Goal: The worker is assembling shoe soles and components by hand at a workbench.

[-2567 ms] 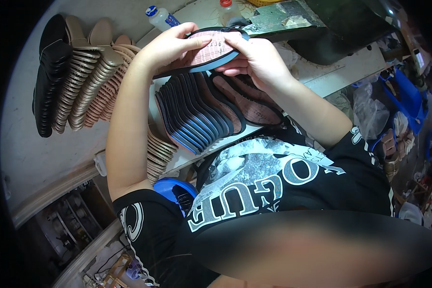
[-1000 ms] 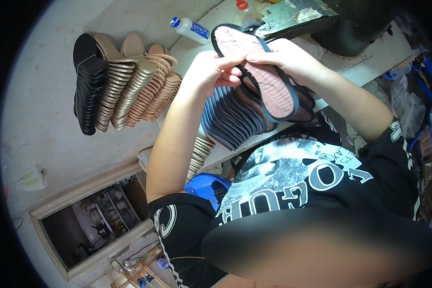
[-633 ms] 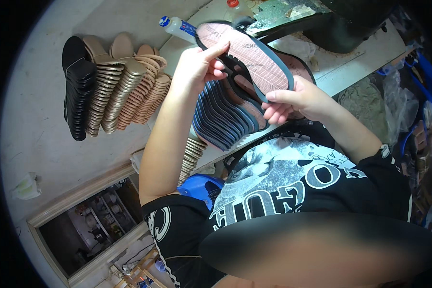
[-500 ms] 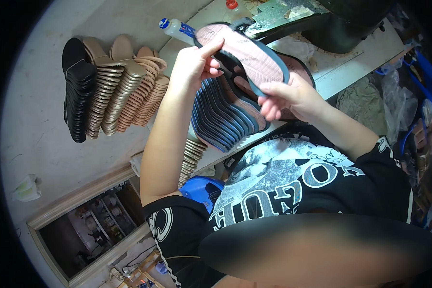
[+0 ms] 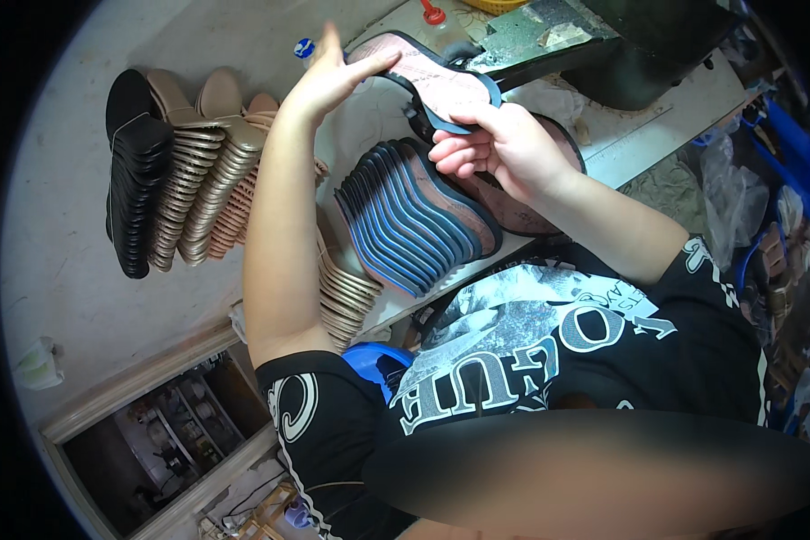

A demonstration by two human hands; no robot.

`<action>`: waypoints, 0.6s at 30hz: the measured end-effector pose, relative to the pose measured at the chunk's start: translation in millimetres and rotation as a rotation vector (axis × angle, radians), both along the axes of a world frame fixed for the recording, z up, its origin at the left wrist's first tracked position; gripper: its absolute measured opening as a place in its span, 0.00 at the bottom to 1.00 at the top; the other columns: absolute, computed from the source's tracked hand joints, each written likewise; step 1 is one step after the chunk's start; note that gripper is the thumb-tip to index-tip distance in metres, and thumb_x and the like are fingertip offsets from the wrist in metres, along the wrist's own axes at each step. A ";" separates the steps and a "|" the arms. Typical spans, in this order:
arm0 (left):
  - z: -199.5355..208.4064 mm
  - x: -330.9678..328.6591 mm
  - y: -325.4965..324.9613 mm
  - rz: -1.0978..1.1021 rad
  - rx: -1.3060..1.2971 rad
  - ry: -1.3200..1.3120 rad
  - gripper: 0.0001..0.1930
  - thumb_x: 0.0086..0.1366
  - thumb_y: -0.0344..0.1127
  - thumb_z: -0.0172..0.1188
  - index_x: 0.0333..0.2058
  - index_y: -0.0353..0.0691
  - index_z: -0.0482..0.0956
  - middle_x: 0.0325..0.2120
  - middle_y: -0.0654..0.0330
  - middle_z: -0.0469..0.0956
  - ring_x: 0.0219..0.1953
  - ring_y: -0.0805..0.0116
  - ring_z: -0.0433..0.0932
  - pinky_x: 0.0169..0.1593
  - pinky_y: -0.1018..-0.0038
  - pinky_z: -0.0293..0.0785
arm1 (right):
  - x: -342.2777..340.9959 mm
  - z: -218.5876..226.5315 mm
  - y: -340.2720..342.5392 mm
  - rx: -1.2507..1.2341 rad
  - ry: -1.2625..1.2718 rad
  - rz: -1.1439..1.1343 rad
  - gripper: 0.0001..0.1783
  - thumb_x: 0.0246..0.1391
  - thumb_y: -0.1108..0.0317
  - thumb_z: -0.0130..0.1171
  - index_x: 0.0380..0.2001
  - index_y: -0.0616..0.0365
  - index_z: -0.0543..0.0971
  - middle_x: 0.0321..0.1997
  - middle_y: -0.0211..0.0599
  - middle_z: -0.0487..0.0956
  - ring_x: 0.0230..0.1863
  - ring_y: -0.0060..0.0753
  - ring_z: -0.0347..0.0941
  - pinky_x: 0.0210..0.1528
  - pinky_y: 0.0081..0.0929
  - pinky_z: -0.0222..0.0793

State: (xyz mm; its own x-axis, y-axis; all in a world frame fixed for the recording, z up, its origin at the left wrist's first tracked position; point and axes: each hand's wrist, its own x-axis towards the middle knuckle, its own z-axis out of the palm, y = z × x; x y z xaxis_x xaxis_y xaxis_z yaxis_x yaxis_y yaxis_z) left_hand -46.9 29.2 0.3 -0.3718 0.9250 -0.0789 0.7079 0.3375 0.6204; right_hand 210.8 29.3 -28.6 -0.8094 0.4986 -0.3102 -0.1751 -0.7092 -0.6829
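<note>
A pink insole point(image 5: 427, 76) with a dark edging is raised over the table, its surface facing up. My right hand point(image 5: 499, 148) pinches its near end, thumb on top and fingers curled beneath. At the far end, my left hand point(image 5: 328, 81) lays its thumb along the insole's face, while its other fingers stretch out past the edge. Below stands a close row of similar insoles point(image 5: 414, 220) with dark and bluish edges. More pink dark-edged pieces point(image 5: 513, 202) lie beside that row, partly hidden by my right hand and forearm.
Stacked black point(image 5: 139, 180), beige point(image 5: 184, 180) and gold point(image 5: 346, 297) shoe parts stand at the left. A red-capped bottle point(image 5: 434, 16) and a dark machine point(image 5: 639, 54) are at the back of the pale table point(image 5: 639, 135). Plastic bags point(image 5: 729, 198) hang at right.
The insole has moved up and to the left with both hands. My left hand's fingers have straightened outward; before, they were curled by the insole's edge. My right hand keeps its pinch.
</note>
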 end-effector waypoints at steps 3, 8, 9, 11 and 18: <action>5.2 2.2 14.9 -0.559 0.109 0.292 0.39 0.51 0.53 0.67 0.58 0.38 0.67 0.61 0.51 0.60 0.63 0.60 0.59 0.62 0.67 0.56 | -5.6 -7.1 3.0 0.057 0.014 -0.020 0.22 0.56 0.55 0.54 0.32 0.71 0.76 0.27 0.46 0.81 0.26 0.30 0.80 0.29 0.18 0.74; 8.0 13.3 30.3 -0.588 -0.144 -0.231 0.18 0.53 0.44 0.68 0.35 0.38 0.74 0.25 0.67 0.71 0.31 0.80 0.69 0.36 0.81 0.67 | -10.6 -6.0 6.0 0.110 0.005 -0.054 0.24 0.55 0.53 0.55 0.33 0.71 0.77 0.28 0.47 0.81 0.27 0.31 0.80 0.31 0.20 0.76; 12.4 14.6 31.6 -0.591 -0.142 -0.235 0.18 0.53 0.44 0.68 0.35 0.38 0.74 0.25 0.67 0.71 0.31 0.80 0.69 0.36 0.81 0.67 | -9.6 -4.9 6.5 0.135 -0.005 -0.069 0.25 0.55 0.52 0.55 0.34 0.71 0.77 0.29 0.47 0.81 0.28 0.31 0.80 0.31 0.20 0.76; 23.3 16.3 32.0 -0.565 -0.207 0.098 0.21 0.51 0.48 0.68 0.31 0.35 0.75 0.22 0.65 0.71 0.26 0.78 0.67 0.30 0.80 0.65 | -8.6 -2.1 9.1 0.159 -0.027 -0.079 0.26 0.55 0.51 0.55 0.35 0.72 0.77 0.30 0.48 0.81 0.29 0.33 0.81 0.32 0.22 0.77; 33.6 29.3 2.3 -0.535 -0.247 -0.129 0.13 0.62 0.41 0.60 0.33 0.37 0.71 0.26 0.68 0.70 0.31 0.82 0.67 0.35 0.83 0.66 | -2.9 8.2 17.3 0.121 -0.072 -0.012 0.27 0.58 0.51 0.53 0.42 0.70 0.75 0.35 0.53 0.80 0.33 0.36 0.81 0.35 0.24 0.79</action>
State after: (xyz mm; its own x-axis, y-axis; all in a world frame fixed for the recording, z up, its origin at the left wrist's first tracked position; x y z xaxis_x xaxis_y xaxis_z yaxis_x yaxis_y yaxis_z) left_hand -17.6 31.5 33.9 0.1671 0.9296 -0.3285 0.7434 0.1001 0.6613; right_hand 207.9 46.6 -20.4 -0.7808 0.5456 -0.3045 -0.1304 -0.6190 -0.7745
